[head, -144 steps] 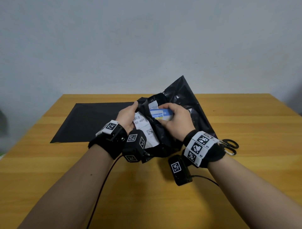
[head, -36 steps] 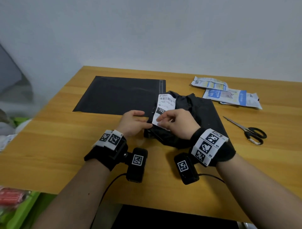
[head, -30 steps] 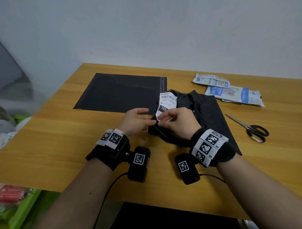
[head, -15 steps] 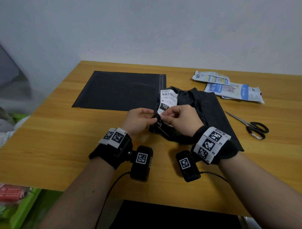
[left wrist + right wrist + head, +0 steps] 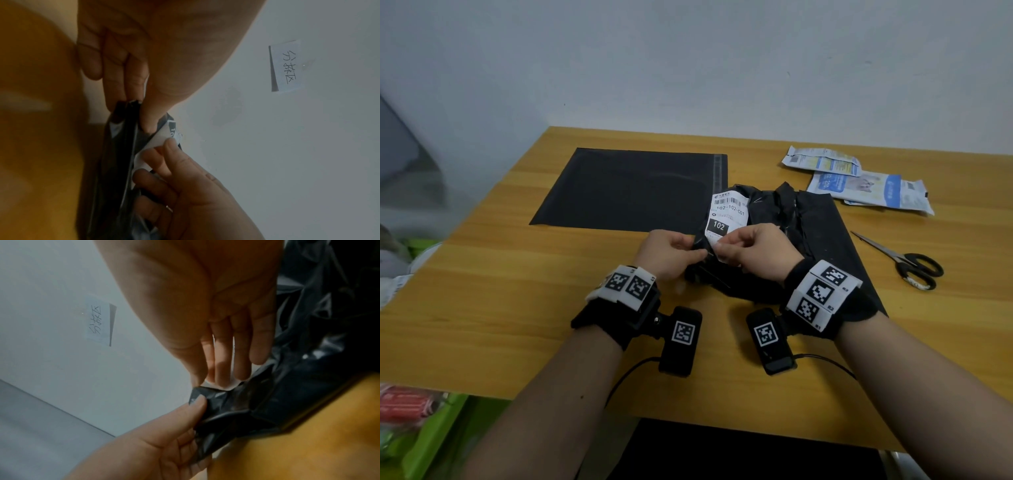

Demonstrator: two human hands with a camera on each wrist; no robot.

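- The left hand (image 5: 671, 255) pinches the near-left edge of the crumpled black bag (image 5: 815, 233).
- The right hand (image 5: 755, 253) pinches the lower corner of the white label (image 5: 726, 214) (printed "102").
- The bag lies mid-table (image 5: 482, 291), beside a flat black mailer (image 5: 626, 188).

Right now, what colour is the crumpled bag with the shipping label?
The crumpled bag is black, best seen in the head view.

I log one crumpled black plastic mailer bag (image 5: 815, 240), lying mid-scene, near-left edge pinched by my left hand (image 5: 669, 253), and one white shipping label (image 5: 726, 214), printed with a barcode and "102", on its left part, near end lifted and pinched by my right hand (image 5: 756, 255).
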